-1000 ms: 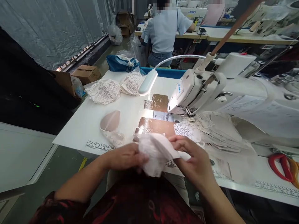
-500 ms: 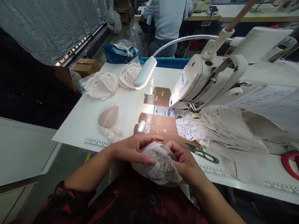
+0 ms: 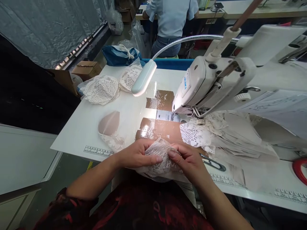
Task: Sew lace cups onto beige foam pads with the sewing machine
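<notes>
Both hands hold a white lace bra cup (image 3: pixel 158 163) at the table's front edge, close to my body. My left hand (image 3: pixel 140 155) grips its left side, thumb lying across the lace and the other fingers hidden behind it. With thumb and fingers, my right hand (image 3: pixel 185 156) pinches the upper right edge. Thread snips (image 3: pixel 213 163) lie just right of my right hand, partly covered by it. To the left on the table rests a beige cup with lace attached (image 3: pixel 109 124). Beyond my hands stands a sewing machine (image 3: pixel 192 86).
Lace cups (image 3: pixel 102 89) sit at the back left beneath a lamp (image 3: pixel 144 78) on a bendable neck. Lace and beige fabric pieces (image 3: pixel 240 137) are heaped at right, near red-handled scissors (image 3: pixel 299 169). A person (image 3: pixel 170 22) sits at another table ahead.
The lace cup has been raised slightly and flattened between my hands. My right thumb has come over onto the lace, and the right hand now covers the snips' tips. The view has shifted slightly.
</notes>
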{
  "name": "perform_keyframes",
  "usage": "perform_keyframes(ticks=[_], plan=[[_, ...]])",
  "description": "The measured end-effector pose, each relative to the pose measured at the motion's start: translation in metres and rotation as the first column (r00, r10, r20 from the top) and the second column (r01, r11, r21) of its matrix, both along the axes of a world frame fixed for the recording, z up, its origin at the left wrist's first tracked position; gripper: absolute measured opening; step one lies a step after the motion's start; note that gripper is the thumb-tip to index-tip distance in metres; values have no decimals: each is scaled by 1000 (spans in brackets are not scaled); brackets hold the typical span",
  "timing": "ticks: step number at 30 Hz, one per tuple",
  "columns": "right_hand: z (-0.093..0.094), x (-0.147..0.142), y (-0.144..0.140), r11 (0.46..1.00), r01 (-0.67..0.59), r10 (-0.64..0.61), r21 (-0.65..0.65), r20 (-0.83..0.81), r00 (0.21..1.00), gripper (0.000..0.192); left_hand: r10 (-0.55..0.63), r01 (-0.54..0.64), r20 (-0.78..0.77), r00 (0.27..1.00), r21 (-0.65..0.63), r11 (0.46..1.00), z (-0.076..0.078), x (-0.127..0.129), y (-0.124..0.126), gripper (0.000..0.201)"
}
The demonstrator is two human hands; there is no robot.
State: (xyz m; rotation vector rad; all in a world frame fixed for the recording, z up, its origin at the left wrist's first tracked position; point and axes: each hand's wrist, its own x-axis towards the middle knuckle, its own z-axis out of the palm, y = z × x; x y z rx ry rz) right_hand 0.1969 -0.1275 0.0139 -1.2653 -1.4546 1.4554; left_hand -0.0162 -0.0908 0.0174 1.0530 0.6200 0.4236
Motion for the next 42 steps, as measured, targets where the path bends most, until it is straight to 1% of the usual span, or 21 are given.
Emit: perform_keyframes(ticks=[2,4,6,9,12,15,17,19,20,21,22,23,24,25,26,27,29,30,34,36,42], plan=[[-4,-1,0,988,111,-126,-106,-148,981,27,132,-102,138,982,-206,973,-7,-2,-4,38],[-7,-1,0,947,227,-291,-227,-307,906,24,336,-204,277,900,-414,887,-14,-4,-13,57],[-7,-1,2,894,315,-427,-319,-395,813,25,452,-219,358,817,-532,818,-18,-3,-24,78],[-6,-7,4,891,337,-441,-306,-396,806,23,418,-205,328,847,-523,827,-13,9,-37,82],[-5,-17,6,951,258,-300,-171,-307,903,24,441,-318,185,878,-463,828,-6,27,-39,56],[-6,-20,5,963,254,-270,-93,-296,916,25,525,-438,114,843,-420,795,-8,40,-36,43],[-7,-16,5,946,306,-325,-111,-355,877,25,523,-460,80,849,-378,804,-14,37,-36,33],[-8,-9,5,918,368,-397,-152,-403,825,25,417,-377,70,906,-312,872,-17,23,-38,8],[-8,-5,5,908,385,-419,-167,-413,809,26,300,-271,74,951,-265,925,-16,13,-39,7],[-8,-1,5,906,386,-423,-174,-410,808,26,135,-115,88,987,-203,972,-13,1,-38,19],[-7,2,4,915,363,-403,-174,-393,827,25,-57,67,76,995,-133,989,-6,-10,-37,24],[-5,3,4,932,322,-361,-166,-363,859,25,-229,231,44,972,-47,972,2,-21,-34,21],[-4,3,3,950,275,-310,-149,-323,895,24,-243,241,15,970,56,969,11,-30,-31,16],[-1,2,1,966,226,-252,-124,-277,927,23,-141,146,-39,989,172,974,20,-36,-27,7],[1,0,0,979,180,-197,-93,-231,953,22,7,23,-89,996,326,945,27,-39,-23,19],[3,-4,-1,988,143,-151,-58,-184,971,21,135,-55,-137,981,473,880,33,-40,-19,43],[7,-11,-4,995,101,-99,23,-86,991,17,288,-80,-212,934,661,746,37,-33,-13,75],[8,-14,-5,994,91,-89,64,-35,995,15,296,-47,-244,924,693,720,36,-28,-11,76],[11,-19,-5,968,101,-111,229,34,993,11,189,43,-276,942,659,751,27,-9,-11,36],[10,-19,-4,949,121,-132,290,17,991,12,165,74,-289,943,666,742,27,-6,-13,25],[10,-20,-4,950,155,-165,271,15,986,14,233,75,-300,925,747,661,33,-7,-14,28]])
